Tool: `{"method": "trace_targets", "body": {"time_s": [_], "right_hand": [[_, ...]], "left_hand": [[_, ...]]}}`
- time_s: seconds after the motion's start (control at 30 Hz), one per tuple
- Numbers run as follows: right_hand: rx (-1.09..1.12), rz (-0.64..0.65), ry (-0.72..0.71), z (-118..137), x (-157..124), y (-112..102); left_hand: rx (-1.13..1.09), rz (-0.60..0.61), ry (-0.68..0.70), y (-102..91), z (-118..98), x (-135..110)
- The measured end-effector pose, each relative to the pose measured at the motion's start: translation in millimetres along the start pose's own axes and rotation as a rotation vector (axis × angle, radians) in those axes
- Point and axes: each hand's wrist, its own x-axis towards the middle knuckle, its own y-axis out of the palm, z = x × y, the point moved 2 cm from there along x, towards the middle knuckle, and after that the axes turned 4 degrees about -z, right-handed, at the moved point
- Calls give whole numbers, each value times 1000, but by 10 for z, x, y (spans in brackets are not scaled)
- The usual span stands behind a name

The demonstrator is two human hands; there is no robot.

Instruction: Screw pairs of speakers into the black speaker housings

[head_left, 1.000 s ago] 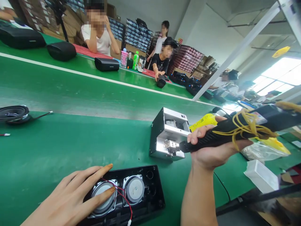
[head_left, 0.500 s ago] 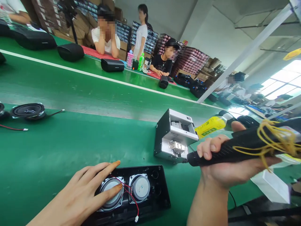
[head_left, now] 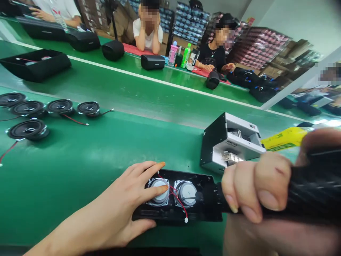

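Head | right hand clenched round driver, swung from machine to speaker: work within reach | left hand, fingers spread, on case

Speaker pair in housing; machine behind right; loose speakers left.

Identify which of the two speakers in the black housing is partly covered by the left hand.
The picture-left speaker: the left hand lies partly over it; no finger covers the picture-right speaker.

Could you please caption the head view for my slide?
Left hand on a black housing with two speakers; right hand gripping a black tool.
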Motion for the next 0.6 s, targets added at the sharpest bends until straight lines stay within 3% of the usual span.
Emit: {"method": "trace_targets", "body": {"time_s": [0.13, 0.37, 0.6], "right_hand": [[43, 114, 33, -207, -184, 137], [89, 95, 83, -509, -394, 149], [94, 32, 41, -623, -458, 100]], "left_hand": [[-19, 16, -2, -27, -36, 52], [-28, -19, 27, -34, -33, 91], [-22, -55, 50, -44, -51, 96]]}}
